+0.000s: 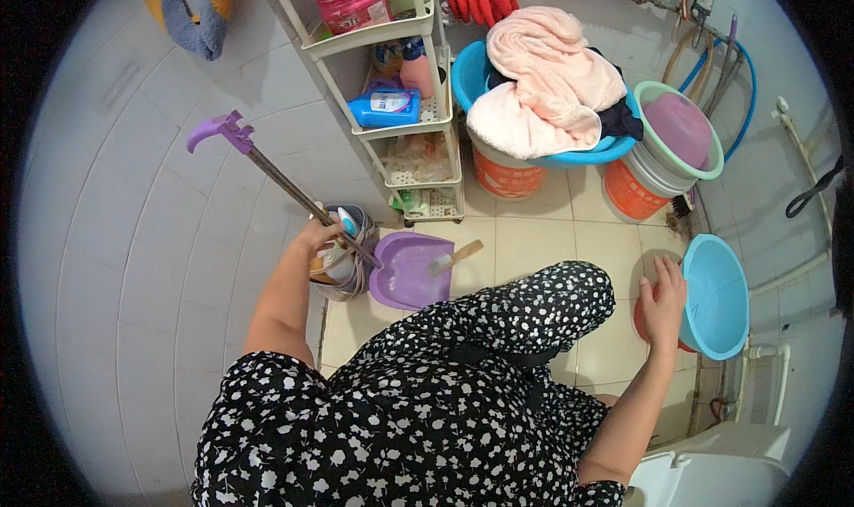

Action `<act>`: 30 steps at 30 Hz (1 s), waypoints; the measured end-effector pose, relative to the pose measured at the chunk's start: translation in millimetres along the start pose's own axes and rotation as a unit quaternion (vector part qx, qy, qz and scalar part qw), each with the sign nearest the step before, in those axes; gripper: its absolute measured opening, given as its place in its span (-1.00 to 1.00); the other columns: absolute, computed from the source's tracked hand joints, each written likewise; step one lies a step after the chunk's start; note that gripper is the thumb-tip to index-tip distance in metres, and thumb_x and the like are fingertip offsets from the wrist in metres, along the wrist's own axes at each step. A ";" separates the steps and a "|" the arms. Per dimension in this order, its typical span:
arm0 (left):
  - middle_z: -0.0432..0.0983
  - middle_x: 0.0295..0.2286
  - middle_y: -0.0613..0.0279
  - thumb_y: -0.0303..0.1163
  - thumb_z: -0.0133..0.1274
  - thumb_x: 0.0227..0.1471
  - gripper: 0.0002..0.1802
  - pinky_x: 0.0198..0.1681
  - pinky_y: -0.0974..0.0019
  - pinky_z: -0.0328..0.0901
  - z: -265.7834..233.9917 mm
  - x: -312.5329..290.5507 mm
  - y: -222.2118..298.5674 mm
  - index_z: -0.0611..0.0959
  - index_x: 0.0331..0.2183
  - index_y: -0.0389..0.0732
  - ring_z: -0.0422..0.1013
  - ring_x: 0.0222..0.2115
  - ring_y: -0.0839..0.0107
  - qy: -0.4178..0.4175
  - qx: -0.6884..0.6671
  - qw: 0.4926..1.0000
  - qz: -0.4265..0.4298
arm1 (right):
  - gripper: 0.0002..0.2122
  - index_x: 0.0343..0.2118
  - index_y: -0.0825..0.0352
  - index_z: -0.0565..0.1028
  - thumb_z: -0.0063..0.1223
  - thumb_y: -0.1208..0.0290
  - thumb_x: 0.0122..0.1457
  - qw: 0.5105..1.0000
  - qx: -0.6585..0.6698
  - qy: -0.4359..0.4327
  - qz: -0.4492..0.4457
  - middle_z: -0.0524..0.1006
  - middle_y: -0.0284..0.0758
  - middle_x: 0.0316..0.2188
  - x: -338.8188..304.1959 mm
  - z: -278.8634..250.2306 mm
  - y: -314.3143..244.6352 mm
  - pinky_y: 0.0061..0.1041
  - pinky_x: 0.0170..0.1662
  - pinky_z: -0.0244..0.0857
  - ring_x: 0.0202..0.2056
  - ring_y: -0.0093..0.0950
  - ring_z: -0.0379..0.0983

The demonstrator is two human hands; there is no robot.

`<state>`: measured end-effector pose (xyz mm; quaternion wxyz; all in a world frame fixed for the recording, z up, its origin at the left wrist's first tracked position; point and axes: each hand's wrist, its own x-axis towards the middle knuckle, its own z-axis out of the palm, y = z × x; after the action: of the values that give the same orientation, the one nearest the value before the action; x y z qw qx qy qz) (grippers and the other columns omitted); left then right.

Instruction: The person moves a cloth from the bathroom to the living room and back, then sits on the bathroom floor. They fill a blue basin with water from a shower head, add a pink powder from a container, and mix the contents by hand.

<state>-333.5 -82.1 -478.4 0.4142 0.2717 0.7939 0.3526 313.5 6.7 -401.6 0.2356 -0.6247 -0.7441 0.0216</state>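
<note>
My left hand [318, 236] is closed round the long metal handle of a purple dustpan [398, 280]. The handle slants up to the left and ends in a purple hooked grip [222, 132]. A small wooden-handled brush [456, 256] lies across the pan's right side. Just behind and below that hand stands a bucket [356, 280] with bottles in it. On the other side, my right hand [664, 302] has its fingers stretched out at the left rim of a light-blue basin [717, 298]. Something red shows under the basin, mostly hidden.
A white shelf rack [409, 132] with bottles stands ahead. Beyond it, a blue tub [578, 158] holds a pink towel [551, 80] on a bucket. A green basin [652, 93] with a purple one inside tops another bucket. A white toilet [712, 471] is at lower right.
</note>
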 end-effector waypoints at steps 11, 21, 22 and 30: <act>0.45 -0.47 0.24 -0.35 0.11 -0.07 -0.73 -0.49 0.38 0.40 11.8 -7.8 3.3 0.51 -0.32 -0.31 0.42 -0.50 0.46 0.016 0.113 0.991 0.067 | -0.60 -0.01 0.30 0.38 0.04 0.38 0.04 0.999 0.030 -0.020 0.023 0.28 -0.18 0.07 -8.6 0.4 -9.5 -0.21 0.22 -0.14 0.14 -0.18 0.10; 0.50 -0.44 0.26 -0.33 0.13 -0.05 -0.80 -0.38 0.42 0.42 -34.8 -102.4 -79.0 0.58 -0.40 -0.26 0.43 -0.45 0.50 0.058 -0.023 0.998 -0.004 | -0.58 0.02 0.30 0.35 0.05 0.45 0.04 0.994 0.023 -0.080 -0.078 0.25 -0.15 0.10 15.6 25.2 -9.0 -0.23 0.19 -0.05 0.14 -0.16 0.08; 0.49 -0.46 0.30 -0.31 0.13 -0.04 -0.81 -0.38 0.44 0.41 -39.6 -108.8 -91.7 0.59 -0.39 -0.23 0.42 -0.46 0.54 0.084 -0.018 0.996 -0.023 | -0.57 0.02 0.29 0.35 0.05 0.45 0.03 0.993 0.026 -0.081 -0.083 0.25 -0.15 0.10 18.4 24.7 -12.9 -0.23 0.19 -0.05 0.14 -0.16 0.08; 0.44 -0.52 0.32 -0.34 0.11 -0.06 -0.82 -0.42 0.41 0.39 -13.0 -120.1 -71.8 0.55 -0.44 -0.26 0.39 -0.51 0.53 0.123 -0.041 0.991 0.042 | -0.58 0.01 0.27 0.37 0.07 0.45 0.02 0.994 0.020 -0.057 -0.093 0.27 -0.17 0.09 16.2 25.4 -9.6 -0.22 0.19 -0.06 0.13 -0.16 0.10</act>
<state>-293.5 -216.7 -473.4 0.3088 0.2423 0.8113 0.4332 293.4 26.5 -415.7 0.2067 -0.5459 -0.8104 0.0502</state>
